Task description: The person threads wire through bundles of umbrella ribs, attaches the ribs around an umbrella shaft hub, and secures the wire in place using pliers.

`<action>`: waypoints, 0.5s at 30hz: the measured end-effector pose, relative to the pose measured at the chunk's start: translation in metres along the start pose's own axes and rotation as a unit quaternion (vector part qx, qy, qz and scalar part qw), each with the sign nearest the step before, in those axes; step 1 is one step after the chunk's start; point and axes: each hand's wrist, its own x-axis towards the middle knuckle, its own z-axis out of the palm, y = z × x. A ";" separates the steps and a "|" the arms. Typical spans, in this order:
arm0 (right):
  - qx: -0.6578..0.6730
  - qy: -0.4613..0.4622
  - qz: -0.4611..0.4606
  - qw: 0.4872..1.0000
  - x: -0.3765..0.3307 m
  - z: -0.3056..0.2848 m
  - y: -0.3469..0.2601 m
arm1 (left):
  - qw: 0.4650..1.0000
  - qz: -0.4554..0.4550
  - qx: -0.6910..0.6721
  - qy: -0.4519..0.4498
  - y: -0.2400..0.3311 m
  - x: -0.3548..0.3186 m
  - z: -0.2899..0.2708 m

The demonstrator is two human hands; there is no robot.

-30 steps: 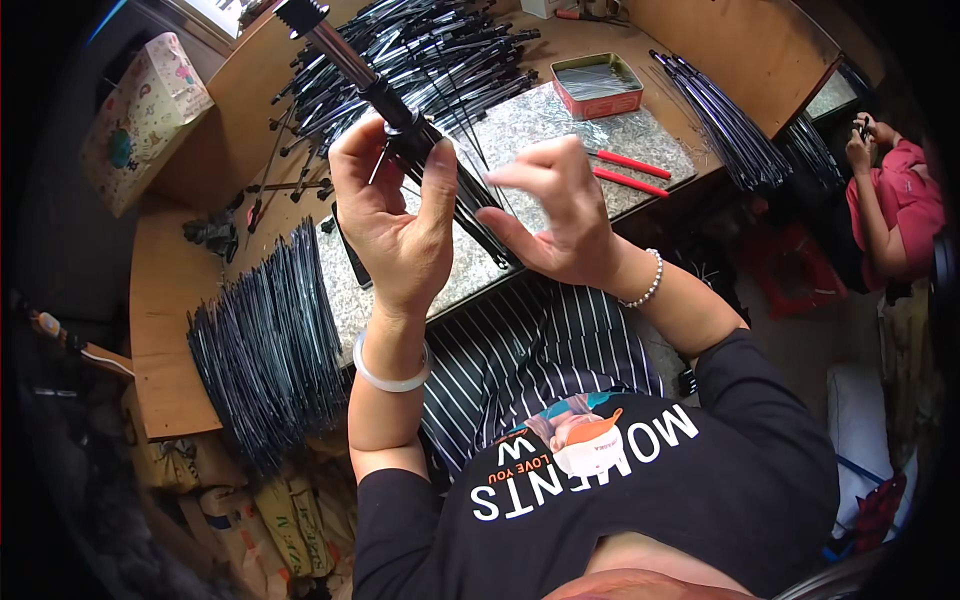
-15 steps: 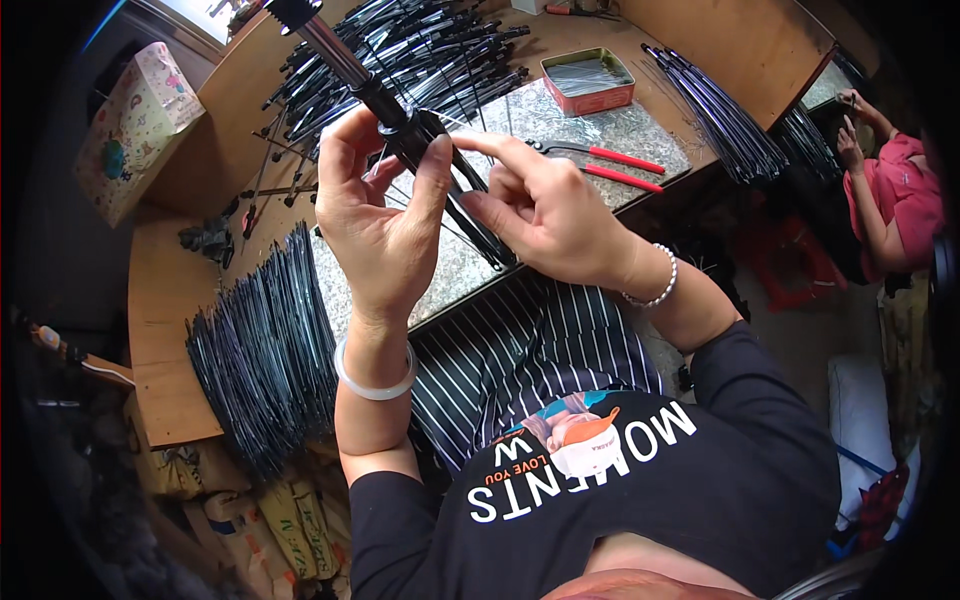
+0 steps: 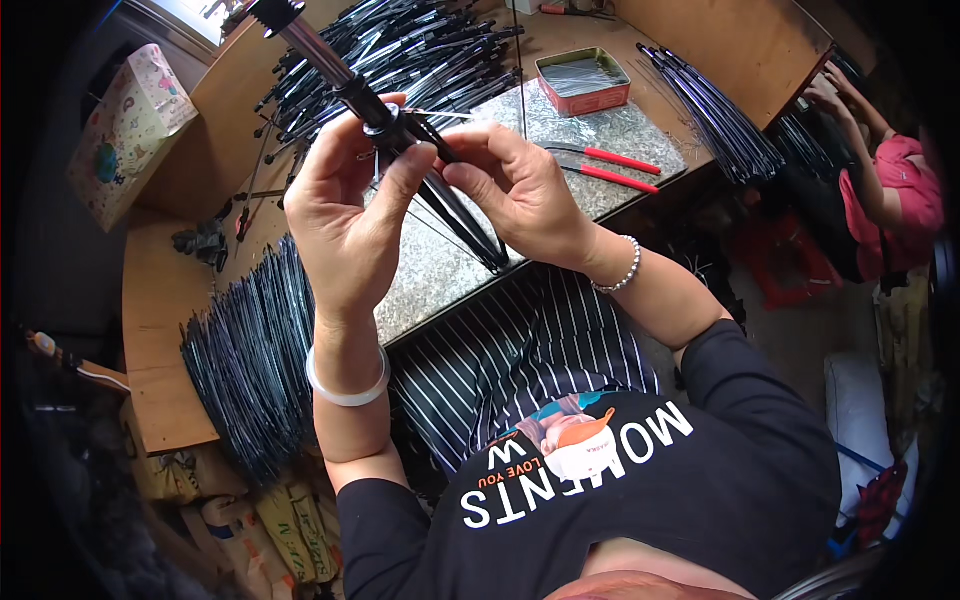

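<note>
A black umbrella frame [image 3: 358, 98] with a shiny metal shaft slants from the upper left down toward the table's near edge. My left hand [image 3: 345, 215] is closed round its black collar, thumb pressed on the near side. Just to the right, my right hand [image 3: 525, 195] is closed with thumb and fingertips pinched at the frame's thin ribs; what exactly lies between the fingertips is hidden. Long black ribs [image 3: 462, 215] run down below both hands, their ends by the slab's edge. One thin dark rib [image 3: 521, 75] stands out upward behind my right hand.
Red-handled pliers [image 3: 615, 168] lie on the speckled slab [image 3: 420, 290], near a red tin [image 3: 585, 98] of thin wires. Black rib bundles lie at left [image 3: 250, 370], back [image 3: 400, 60] and right [image 3: 710, 115]. Another person in red [image 3: 900, 200] works at far right.
Both hands have shifted a little left with the frame. My right index finger, stretched out before, has drawn back into a pinch. A thin rib now stands upward behind it.
</note>
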 end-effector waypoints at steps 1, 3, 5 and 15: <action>0.027 -0.006 0.038 0.999 0.000 -0.001 -0.001 | 1.000 0.014 0.011 -0.001 0.000 0.000 -0.001; 0.035 -0.010 0.038 0.999 -0.001 -0.003 0.004 | 0.999 0.029 0.022 -0.001 -0.001 0.000 -0.002; 0.054 -0.019 0.038 0.998 -0.001 -0.005 0.008 | 1.000 0.022 -0.016 0.008 -0.005 -0.001 -0.004; 0.138 -0.009 0.074 0.988 -0.005 0.013 0.007 | 0.997 0.017 -0.074 -0.001 -0.005 0.004 -0.003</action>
